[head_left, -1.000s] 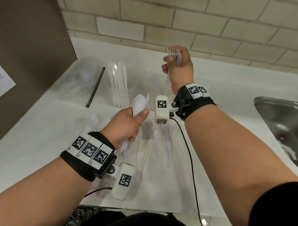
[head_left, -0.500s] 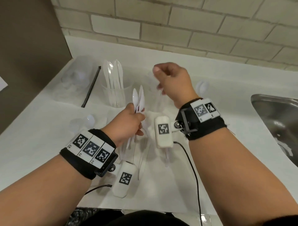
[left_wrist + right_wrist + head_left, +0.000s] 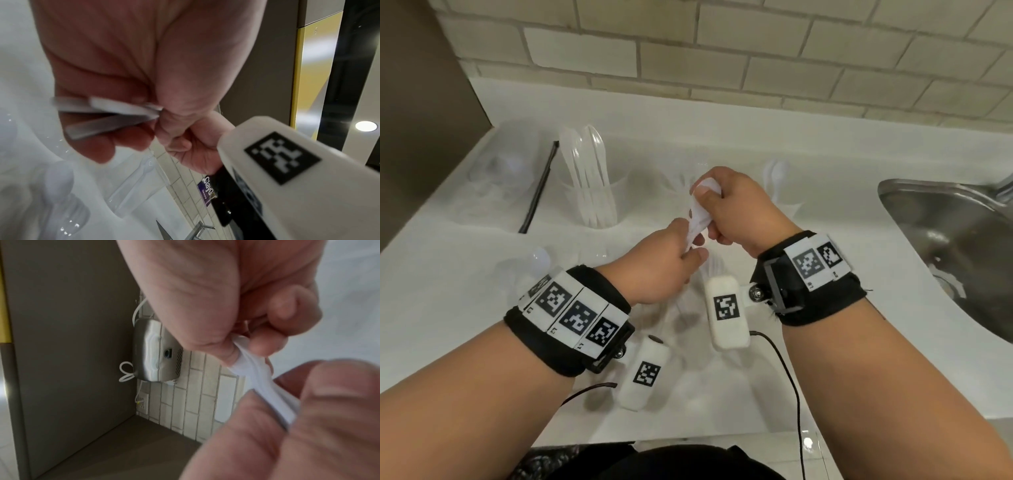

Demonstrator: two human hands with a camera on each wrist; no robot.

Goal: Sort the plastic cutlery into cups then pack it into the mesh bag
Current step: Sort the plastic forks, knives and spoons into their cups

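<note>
Both hands meet over the white counter [image 3: 465, 308] on one bundle of white plastic spoons [image 3: 700, 214]. My left hand [image 3: 688, 246] grips the handles from below; those handles [image 3: 107, 113] stick out of its fist. My right hand [image 3: 709, 212] pinches the bowl ends [image 3: 252, 369] from above. A clear cup of knives [image 3: 592, 192] stands back left. Another clear cup [image 3: 685, 181] is half hidden behind the hands. A third cup with spoons [image 3: 777, 181] stands to the right. The clear mesh bag [image 3: 496, 178] with its black zipper [image 3: 537, 188] lies at the far left.
Loose white cutlery [image 3: 681, 308] lies on the counter under my wrists. A clear spoon [image 3: 541, 257] lies near my left wrist. A steel sink [image 3: 962, 246] is set into the counter on the right. A brick wall runs along the back, a brown panel on the left.
The right hand held forks up over the middle cup, came down without them, and now pinches the spoon bundle. The left hand moved the spoons forward to meet it.
</note>
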